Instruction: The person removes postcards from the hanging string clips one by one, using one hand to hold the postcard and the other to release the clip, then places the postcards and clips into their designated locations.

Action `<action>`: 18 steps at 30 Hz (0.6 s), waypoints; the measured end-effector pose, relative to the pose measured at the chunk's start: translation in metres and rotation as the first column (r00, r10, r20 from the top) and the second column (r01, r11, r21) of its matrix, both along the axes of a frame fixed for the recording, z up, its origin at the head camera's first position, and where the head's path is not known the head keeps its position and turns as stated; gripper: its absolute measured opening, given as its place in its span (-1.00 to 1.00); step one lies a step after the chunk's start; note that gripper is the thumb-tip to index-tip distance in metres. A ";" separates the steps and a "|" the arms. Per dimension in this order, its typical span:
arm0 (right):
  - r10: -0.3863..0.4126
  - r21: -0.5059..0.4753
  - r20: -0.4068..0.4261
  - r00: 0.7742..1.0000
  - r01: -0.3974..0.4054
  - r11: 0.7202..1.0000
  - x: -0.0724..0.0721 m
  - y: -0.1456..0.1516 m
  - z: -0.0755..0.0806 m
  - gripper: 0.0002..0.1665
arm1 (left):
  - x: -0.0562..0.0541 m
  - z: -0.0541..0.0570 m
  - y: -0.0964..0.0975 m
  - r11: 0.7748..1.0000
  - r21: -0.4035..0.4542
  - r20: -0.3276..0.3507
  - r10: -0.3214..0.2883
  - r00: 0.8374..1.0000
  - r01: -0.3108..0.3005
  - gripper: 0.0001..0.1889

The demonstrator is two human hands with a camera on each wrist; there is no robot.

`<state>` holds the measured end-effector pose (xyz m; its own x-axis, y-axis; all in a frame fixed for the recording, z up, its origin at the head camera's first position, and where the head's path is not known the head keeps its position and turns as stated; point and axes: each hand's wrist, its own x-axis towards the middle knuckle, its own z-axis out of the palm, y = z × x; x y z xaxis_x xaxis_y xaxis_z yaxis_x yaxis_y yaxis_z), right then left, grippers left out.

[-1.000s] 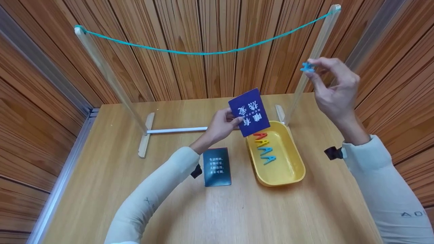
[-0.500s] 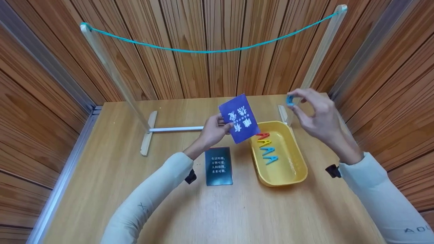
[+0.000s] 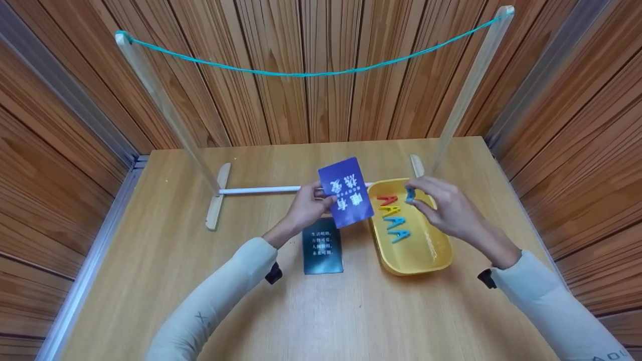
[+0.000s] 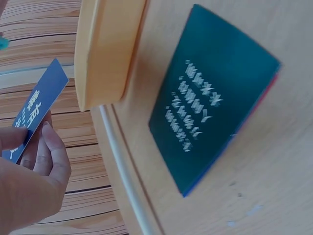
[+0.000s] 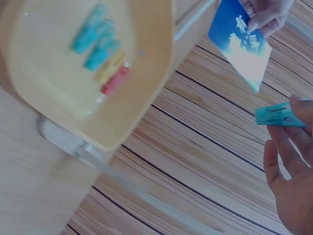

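My left hand [image 3: 307, 208] pinches a purple-blue card [image 3: 346, 193] with white characters between thumb and fingers, held tilted above the table. To its right, my right hand [image 3: 449, 208] pinches a blue clothespin [image 3: 410, 194] by thumb and fingertips, over the far right part of the yellow tray [image 3: 416, 260]. In the right wrist view the clothespin [image 5: 276, 115] points toward the card [image 5: 239, 44], with a gap between them. Inside the tray lie a red clothespin [image 3: 387, 200], a yellow clothespin [image 3: 389, 210] and two blue clothespins [image 3: 394, 222] in a row.
A dark green card stack [image 3: 322, 250] with white writing lies on the table below my left hand. Behind, a teal cord [image 3: 301, 74] sags between two wooden posts [image 3: 170, 115], joined low down by a white rod [image 3: 261, 190]. Wood-plank walls enclose the table.
My right hand has come down and left with the blue clothespin, from beside the right post to over the tray. My left hand has lowered the card slightly and shifted it left.
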<state>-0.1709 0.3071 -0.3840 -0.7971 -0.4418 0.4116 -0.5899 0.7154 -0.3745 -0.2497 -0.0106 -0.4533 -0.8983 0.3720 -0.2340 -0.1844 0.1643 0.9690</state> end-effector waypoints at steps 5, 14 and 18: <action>-0.027 0.013 0.052 0.998 0.026 1.000 0.006 0.002 -0.019 -0.49 | 0.006 -0.009 -0.008 1.000 -0.012 -0.004 0.004 1.000 -0.004 -0.57; -0.033 0.049 0.249 0.968 0.021 0.999 0.014 -0.002 -0.041 -0.48 | 0.014 -0.025 -0.022 0.997 -0.070 0.043 0.025 0.999 -0.022 -0.62; -0.041 0.101 0.347 0.937 0.006 0.995 0.016 -0.008 -0.050 -0.45 | 0.017 -0.034 -0.030 0.993 -0.113 0.086 0.044 0.995 -0.034 -0.65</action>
